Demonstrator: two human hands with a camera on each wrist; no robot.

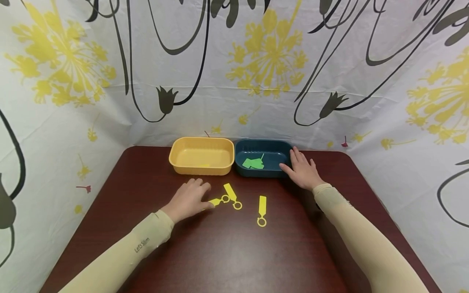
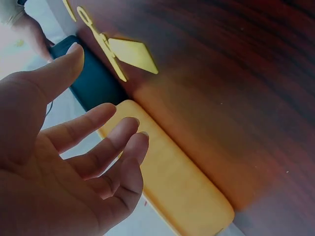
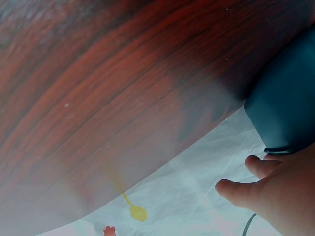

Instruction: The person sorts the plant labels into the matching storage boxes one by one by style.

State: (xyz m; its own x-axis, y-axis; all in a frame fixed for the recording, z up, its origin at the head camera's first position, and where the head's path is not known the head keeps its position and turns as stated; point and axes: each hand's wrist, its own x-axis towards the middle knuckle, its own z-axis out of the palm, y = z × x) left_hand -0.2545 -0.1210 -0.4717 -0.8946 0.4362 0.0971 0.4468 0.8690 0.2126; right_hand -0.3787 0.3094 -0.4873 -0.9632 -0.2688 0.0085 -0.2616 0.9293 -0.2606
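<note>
My left hand hovers over the table with loosely bent fingers and nothing in its grasp, as the left wrist view also shows. Just right of its thumb lie two yellow ring-ended tags, one tag touching or overlapping the other tag. A third yellow tag lies apart, farther right. At the right end of the dark blue bin, my right hand rests with fairly straight fingers against its side. Green tags lie inside that bin. The yellow bin stands beside it, a bit of yellow showing on its floor.
Both bins stand side by side at the back edge of the dark red wooden table. Behind and along both sides hangs a white cloth with a printed flower pattern.
</note>
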